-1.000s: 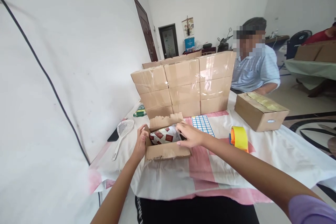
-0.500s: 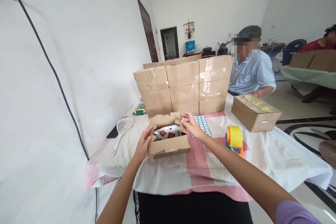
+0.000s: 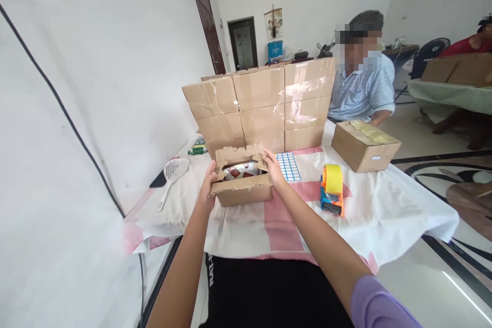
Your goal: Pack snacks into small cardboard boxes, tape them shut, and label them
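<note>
Folding the flaps in now on the small carton (image 3: 241, 190); was wide open a second ago. Left hand (image 3: 208, 188) and right hand (image 3: 273, 166) pressing its side flaps, fingers curled loosely on cardboard.

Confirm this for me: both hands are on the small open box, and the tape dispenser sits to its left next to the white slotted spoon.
Not quite. In the head view the left hand and right hand do hold the open box, but the tape dispenser sits to its right on the cloth. Only the white slotted spoon lies to the left.
</note>
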A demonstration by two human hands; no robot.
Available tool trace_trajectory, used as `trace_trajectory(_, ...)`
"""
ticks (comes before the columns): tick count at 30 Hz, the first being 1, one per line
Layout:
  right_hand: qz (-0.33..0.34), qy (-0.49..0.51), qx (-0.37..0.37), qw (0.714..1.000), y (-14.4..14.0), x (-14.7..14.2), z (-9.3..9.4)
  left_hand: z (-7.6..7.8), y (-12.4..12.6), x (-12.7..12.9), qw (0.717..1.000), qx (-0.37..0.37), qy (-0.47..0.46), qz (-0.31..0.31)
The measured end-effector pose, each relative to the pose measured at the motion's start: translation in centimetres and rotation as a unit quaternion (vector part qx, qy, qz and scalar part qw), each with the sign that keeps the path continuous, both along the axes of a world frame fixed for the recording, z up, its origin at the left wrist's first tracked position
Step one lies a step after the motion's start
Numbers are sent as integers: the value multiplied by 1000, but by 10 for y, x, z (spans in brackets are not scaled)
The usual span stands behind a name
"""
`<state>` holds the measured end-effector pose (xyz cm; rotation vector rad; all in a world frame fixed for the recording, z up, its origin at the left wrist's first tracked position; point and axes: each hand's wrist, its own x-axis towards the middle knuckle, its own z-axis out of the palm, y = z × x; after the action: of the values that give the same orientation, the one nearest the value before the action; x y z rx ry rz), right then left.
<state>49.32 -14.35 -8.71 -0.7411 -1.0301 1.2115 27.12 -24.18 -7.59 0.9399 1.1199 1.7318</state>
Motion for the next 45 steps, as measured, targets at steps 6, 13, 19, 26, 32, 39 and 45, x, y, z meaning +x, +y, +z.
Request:
trace_trajectory(6, 4, 19, 17, 1000, -12, 22, -1, -6, 12, 24, 995, 52, -69, 46)
trace_trajectory(13, 24, 16, 48, 998, -27, 24, 9, -34, 4, 41, 968, 185, -87, 147)
trace_trajectory(19, 33, 27, 34, 999, -22, 23, 8, -38, -4, 17, 984, 180, 12, 12)
trace_trajectory(26, 31, 34, 25, 999, -20, 25, -1, -16, -2, 19, 994, 85, 73, 6)
trace_trajectory(32, 5, 7, 26, 1000, -23, 24, 0, -14, 9, 42, 983, 50, 73, 163)
trace_trajectory(39, -202, -99, 130, 966, -68, 65, 29, -3, -3, 59, 918, 68, 262, 289)
trace_trajectory(45, -443, -245, 99, 856, -92, 151, 50, 21, -21, 86, 868, 119, 465, 125)
